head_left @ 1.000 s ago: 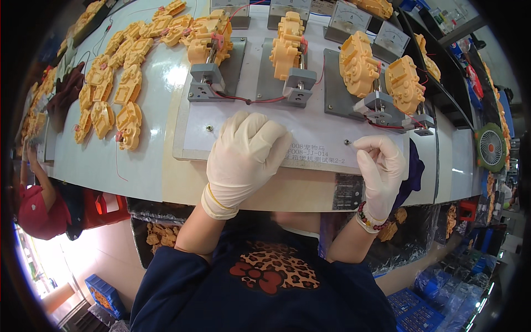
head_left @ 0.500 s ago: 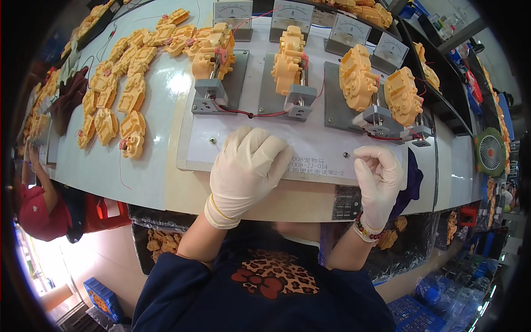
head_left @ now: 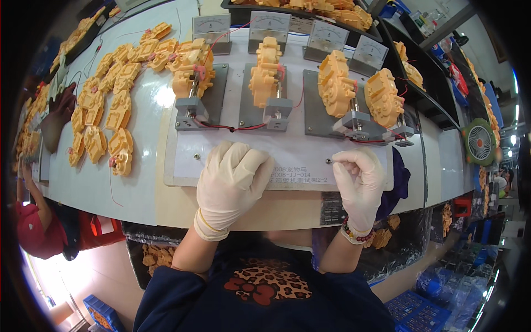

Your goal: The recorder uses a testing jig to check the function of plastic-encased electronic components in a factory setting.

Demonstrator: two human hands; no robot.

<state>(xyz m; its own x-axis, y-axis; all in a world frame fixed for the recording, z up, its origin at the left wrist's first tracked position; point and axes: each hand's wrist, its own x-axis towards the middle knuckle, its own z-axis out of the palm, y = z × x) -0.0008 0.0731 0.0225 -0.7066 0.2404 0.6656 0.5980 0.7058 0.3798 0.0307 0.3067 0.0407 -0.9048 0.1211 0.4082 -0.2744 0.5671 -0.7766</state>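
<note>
My left hand [head_left: 229, 180], in a white glove, rests loosely curled, palm down, at the front edge of the white test board [head_left: 185, 166]. Its fingers are bent under and I see nothing in them. My right hand [head_left: 360, 185], also gloved and wearing a beaded bracelet, is turned sideways with fingers curled toward the thumb, and nothing shows between them. Its fingertips are beside a small metal stud [head_left: 328, 161]. Beyond my hands, yellow plastic gearbox housings [head_left: 265, 74], [head_left: 335, 83], [head_left: 384, 98], [head_left: 193, 69] sit on grey metal fixtures [head_left: 276, 113] with red wires.
Analog meters [head_left: 269, 30] stand behind the fixtures. Several yellow housings [head_left: 119, 110] lie in rows on the bench at left. Black trays [head_left: 298, 12] of housings are at the back and right. A green fan [head_left: 479, 143] is at far right, and another person's arm [head_left: 36, 191] at far left.
The whole view has shifted, so the bench, fixtures and both hands appear lower and further left. Both hands keep nearly the same pose over the board's front edge.
</note>
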